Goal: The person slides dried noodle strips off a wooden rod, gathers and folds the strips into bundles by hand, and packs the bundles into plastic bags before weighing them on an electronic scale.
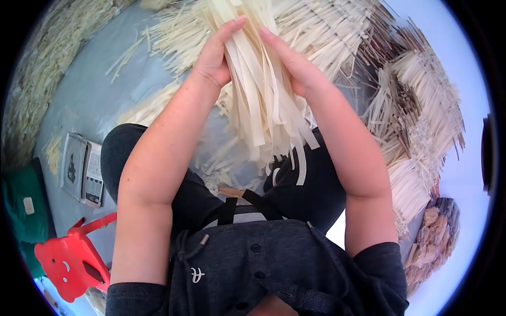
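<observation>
A thick bundle of pale, flat strips (255,89) is held up in front of me between both hands. My left hand (217,55) wraps its left side, the thumb lying along the front. On the opposite side my right hand (290,60) presses in, with its thumb pointing up along the strips. Most fingers are hidden behind the bundle. The lower ends of the strips hang loose and fan out over my lap, several of them curling near my right knee.
More pale strips (327,31) lie in heaps ahead, and stacked bundles (427,105) line the right. On the left are a digital scale (94,174), a red plastic stool (74,260) and a green bag (23,205). Brownish layered pieces (435,237) lie at lower right.
</observation>
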Tool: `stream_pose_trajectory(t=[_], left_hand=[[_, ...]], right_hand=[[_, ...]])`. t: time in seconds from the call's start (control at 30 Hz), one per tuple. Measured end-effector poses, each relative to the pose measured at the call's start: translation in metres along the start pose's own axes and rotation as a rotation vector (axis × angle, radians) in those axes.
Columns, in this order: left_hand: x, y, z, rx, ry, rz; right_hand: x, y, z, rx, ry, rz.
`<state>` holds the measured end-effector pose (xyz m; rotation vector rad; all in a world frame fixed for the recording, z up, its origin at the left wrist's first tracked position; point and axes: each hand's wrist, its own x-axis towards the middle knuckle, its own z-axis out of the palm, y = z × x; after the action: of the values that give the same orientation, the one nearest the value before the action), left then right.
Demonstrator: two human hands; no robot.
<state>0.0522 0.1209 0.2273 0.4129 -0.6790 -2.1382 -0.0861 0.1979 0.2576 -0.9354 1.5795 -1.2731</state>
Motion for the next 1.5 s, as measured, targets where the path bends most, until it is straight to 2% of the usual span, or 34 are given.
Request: stream_pose_trajectory(t=[0.07, 0.1, 0.17, 0.2, 0.27, 0.37, 0.43, 0.47, 0.53, 0.6, 0.63, 0.7, 0.73, 0.8, 0.9, 1.0, 1.07, 1.1, 1.17, 1.33, 1.4, 1.5], left_hand=[[-0.001, -0.007, -0.006, 0.035, 0.029, -0.001], [-0.002, -0.010, -0.008, 0.066, 0.054, -0.006], [-0.001, -0.012, -0.012, 0.102, 0.051, 0.004], [-0.001, -0.013, -0.012, 0.135, 0.036, 0.018], [-0.001, -0.010, -0.010, 0.197, 0.029, 0.046], [-0.009, -0.005, 0.002, 0.315, 0.037, 0.073], [-0.011, -0.002, 0.008, 0.375, 0.051, 0.074], [-0.009, -0.001, 0.010, 0.421, -0.009, 0.096], [-0.008, 0.003, 0.017, 0.467, -0.070, 0.120], [-0.007, 0.007, 0.024, 0.743, -0.086, 0.230], [-0.004, 0.008, 0.024, 0.746, -0.089, 0.230], [0.000, 0.006, 0.022, 0.616, 0.087, 0.182], [0.000, 0.004, 0.021, 0.618, 0.083, 0.181], [-0.003, 0.001, 0.018, 0.339, 0.046, 0.147], [-0.012, -0.004, 0.020, 0.308, 0.015, 0.154], [-0.023, -0.002, 0.021, 0.343, -0.045, 0.185], [-0.028, -0.005, 0.019, 0.329, -0.085, 0.209], [-0.030, -0.006, 0.018, 0.309, -0.125, 0.231], [-0.034, -0.006, 0.022, 0.390, -0.093, 0.266], [-0.029, 0.006, 0.026, 0.539, -0.116, 0.294], [-0.026, 0.008, 0.028, 0.736, -0.073, 0.316], [-0.016, 0.003, 0.025, 0.653, -0.014, 0.301]], right_hand=[[0.003, 0.013, 0.000, 0.293, -0.506, 0.183], [0.004, 0.014, 0.002, 0.299, -0.511, 0.188], [0.003, 0.019, 0.007, 0.041, -0.456, 0.001], [0.003, 0.022, 0.007, 0.048, -0.456, 0.004], [0.006, 0.024, 0.006, -0.110, -0.455, -0.166], [0.008, 0.036, 0.012, -0.199, -0.405, -0.279], [0.008, 0.041, 0.014, -0.116, -0.394, -0.305], [0.008, 0.042, 0.015, -0.039, -0.380, -0.332], [0.011, 0.040, 0.015, -0.021, -0.332, -0.338], [0.011, 0.035, 0.013, -0.005, -0.283, -0.344], [0.009, 0.029, 0.012, -0.022, -0.267, -0.346], [0.006, 0.024, 0.009, -0.036, -0.242, -0.350], [0.005, 0.024, 0.009, -0.075, -0.290, -0.344], [0.004, 0.026, 0.010, -0.110, -0.338, -0.335], [-0.001, 0.029, 0.010, -0.154, -0.356, -0.358], [-0.007, 0.022, 0.007, -0.231, -0.400, -0.345], [-0.008, 0.027, 0.009, -0.234, -0.425, -0.496], [-0.008, 0.031, 0.012, -0.232, -0.424, -0.496], [-0.011, 0.038, 0.019, -0.049, -0.352, -0.545], [-0.013, 0.024, 0.018, 0.007, -0.328, -0.454], [-0.013, 0.023, 0.019, 0.031, -0.314, -0.441], [-0.009, 0.029, 0.020, 0.073, -0.248, -0.423]])
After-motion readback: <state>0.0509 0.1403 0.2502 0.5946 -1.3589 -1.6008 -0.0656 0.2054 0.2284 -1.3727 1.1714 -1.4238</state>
